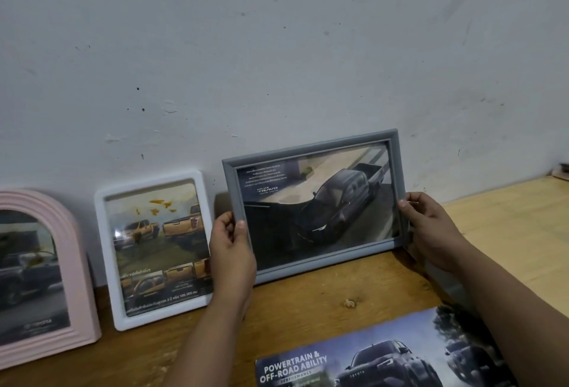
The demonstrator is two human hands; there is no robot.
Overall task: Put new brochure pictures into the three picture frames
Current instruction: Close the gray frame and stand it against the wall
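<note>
Grey rectangular plastic picture frame [317, 205], long axis horizontal, stands on the wooden surface [308, 303], near the wall. Left hand [231, 248] and right hand [431, 232] pinch its short ends, fingers curled round the edges. Looks like final placement beside the white rounded-corner frame [155, 248].

Both forearms are bare, with no sleeves in view; the left hand [231, 251] and right hand [431, 232] show short nails.

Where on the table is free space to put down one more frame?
Bare wood lies right of the grey frame, beyond the right hand, toward the table's far right edge. A narrower strip runs between the frames and the brochure. The left is crowded: pink frame and white frame stand close together.
</note>
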